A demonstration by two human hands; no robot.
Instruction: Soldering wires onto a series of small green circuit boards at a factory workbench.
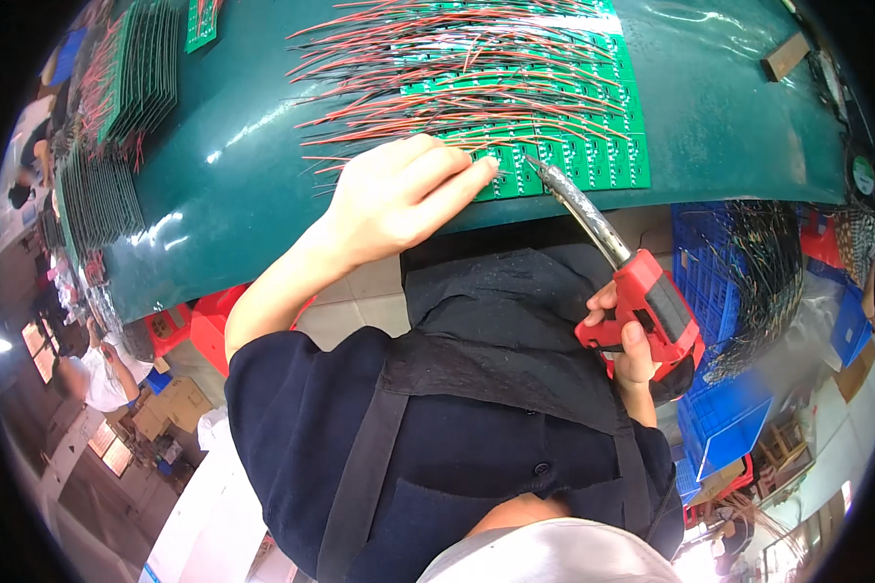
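My left hand [399, 199] reaches over the front left of a green circuit board panel [627, 146]. Its thumb and forefinger are pinched together at the panel's front edge, on what looks like a thin wire, mostly hidden by the fingers. A red soldering gun [659, 309] is gripped in my right hand [632, 355]. Its long metal barrel slants up and left, with the tip at the panel just right of my left fingertips. Rows of red and black wires [457, 97] rise from the panel and trail left.
The panel rests on a green table mat [233, 204]. Stacks of wired boards [141, 73] stand at the far left, beside a small separate board [202, 24]. A brown block [786, 56] lies far right. Below the table on the right is a blue crate [700, 282] near bundled dark wires [763, 282].
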